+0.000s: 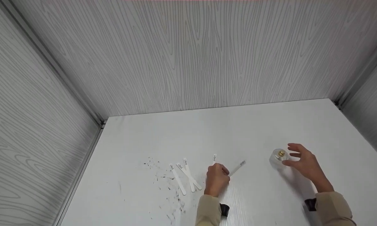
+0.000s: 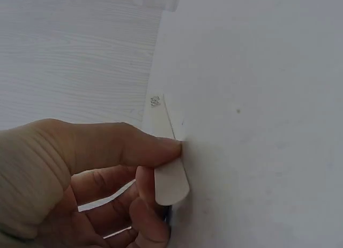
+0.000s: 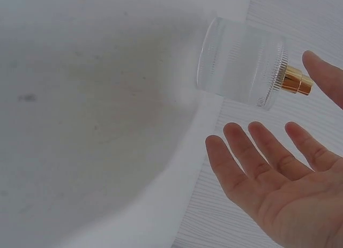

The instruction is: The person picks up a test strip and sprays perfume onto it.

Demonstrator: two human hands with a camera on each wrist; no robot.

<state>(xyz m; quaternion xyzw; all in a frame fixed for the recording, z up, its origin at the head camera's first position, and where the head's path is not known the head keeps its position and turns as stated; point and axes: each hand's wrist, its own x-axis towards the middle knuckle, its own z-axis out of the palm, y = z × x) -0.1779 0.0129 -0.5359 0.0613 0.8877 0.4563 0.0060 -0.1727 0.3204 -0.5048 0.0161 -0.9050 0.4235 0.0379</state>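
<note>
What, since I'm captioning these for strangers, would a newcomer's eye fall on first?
Probably the clear bottle with its gold top, standing on the right of the white table beside the right hand. Next comes the left hand, pinching a white strip, between the bottle and three similar strips farther left. Dark specks mark the table around those.

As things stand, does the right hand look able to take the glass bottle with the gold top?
Probably yes: the right hand holds nothing and is right beside the glass bottle, with nothing visible blocking the way between them.
</note>
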